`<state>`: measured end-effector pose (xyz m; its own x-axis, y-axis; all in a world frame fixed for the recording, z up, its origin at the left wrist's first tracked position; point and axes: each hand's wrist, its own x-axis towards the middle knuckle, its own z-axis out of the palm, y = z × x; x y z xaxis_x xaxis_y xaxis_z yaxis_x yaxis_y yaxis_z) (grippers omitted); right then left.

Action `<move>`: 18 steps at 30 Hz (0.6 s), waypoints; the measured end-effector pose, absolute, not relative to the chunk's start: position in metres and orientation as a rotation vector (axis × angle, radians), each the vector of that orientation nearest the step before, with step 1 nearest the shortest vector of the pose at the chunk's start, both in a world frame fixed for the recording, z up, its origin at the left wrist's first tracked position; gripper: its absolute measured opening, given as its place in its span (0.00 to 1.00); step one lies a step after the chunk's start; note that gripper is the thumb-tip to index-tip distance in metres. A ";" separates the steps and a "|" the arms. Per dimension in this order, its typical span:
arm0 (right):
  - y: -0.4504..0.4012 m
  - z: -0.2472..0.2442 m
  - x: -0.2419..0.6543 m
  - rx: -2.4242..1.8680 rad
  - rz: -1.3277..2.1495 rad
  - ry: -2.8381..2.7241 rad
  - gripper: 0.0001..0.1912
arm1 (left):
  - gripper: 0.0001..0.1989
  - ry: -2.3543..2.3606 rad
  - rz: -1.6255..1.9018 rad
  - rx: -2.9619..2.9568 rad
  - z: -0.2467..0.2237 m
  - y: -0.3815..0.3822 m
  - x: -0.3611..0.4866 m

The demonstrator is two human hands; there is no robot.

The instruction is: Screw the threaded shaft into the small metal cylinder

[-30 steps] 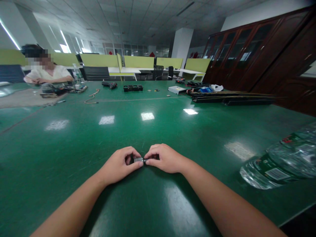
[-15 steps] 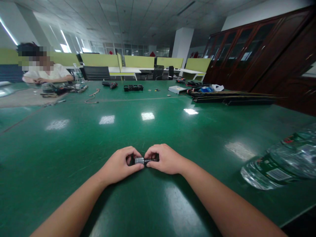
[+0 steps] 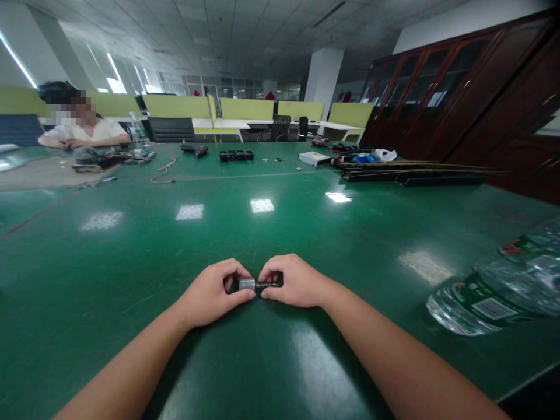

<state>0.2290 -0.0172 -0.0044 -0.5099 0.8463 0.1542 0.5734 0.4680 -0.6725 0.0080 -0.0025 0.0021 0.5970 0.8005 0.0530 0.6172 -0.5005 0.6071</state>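
Note:
A small cylindrical part (image 3: 247, 284) with a silver body and a thin dark ribbed shaft lies sideways between my hands, low over the green table (image 3: 227, 227). My left hand (image 3: 214, 291) is closed on the silver body, with the thumb below and fingers above; its left end is mostly hidden. Around the dark shaft at the right, my right hand (image 3: 295, 283) curls with its thumb and fingers. Whether those fingertips press on the shaft is hard to see. The exact kind of part is too small to tell.
Large water bottles (image 3: 494, 297) lie at the right. Far back are a power drill (image 3: 195, 150), a black holder (image 3: 236, 156), a cord (image 3: 163, 172), a white box (image 3: 314, 158) and dark long strips (image 3: 411, 172). A person (image 3: 85, 131) sits at the far left.
My right hand has shifted very slightly up and right, showing a little more of the dark shaft. My left hand and the silver body stay in place.

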 end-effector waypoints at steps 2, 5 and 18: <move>-0.017 -0.004 0.229 -1.176 0.766 -2.246 0.07 | 0.13 1.121 0.441 2.283 0.003 -0.003 0.008; -0.017 -0.003 0.230 -1.180 0.763 -2.250 0.07 | 0.13 1.129 0.436 2.280 0.003 -0.003 0.009; -0.017 0.000 0.235 -1.244 0.760 -2.286 0.06 | 0.13 1.142 0.442 2.283 0.004 -0.003 0.009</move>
